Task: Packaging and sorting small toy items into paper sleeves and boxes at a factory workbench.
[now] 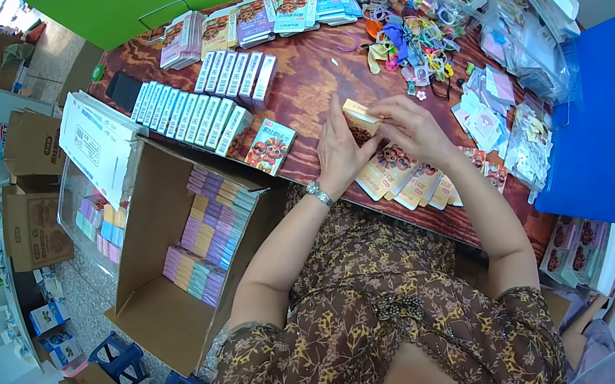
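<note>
A small yellow carton (pixel 361 119) stands upright between my hands at the table's near edge. My left hand (pixel 339 147) lies along its left side, fingers stretched up and thumb across the front. With bent fingers, my right hand (pixel 412 126) grips its top and right side. Part of the carton is hidden by the fingers. Just below, several flat yellow cartons (pixel 387 168) lie fanned out at the edge, partly under my right forearm. To the left, a teal carton (pixel 270 147) lies beside rows of closed cartons (pixel 191 119) standing on end.
Stacks of flat cartons (pixel 254 19) line the back. Colourful small trinkets (pixel 413 44) are heaped at right, near packets (pixel 485 109) and a blue panel (pixel 607 134). A large open cardboard box (pixel 148 300) holding packed cartons stands left. A phone (pixel 124 90) lies at far left.
</note>
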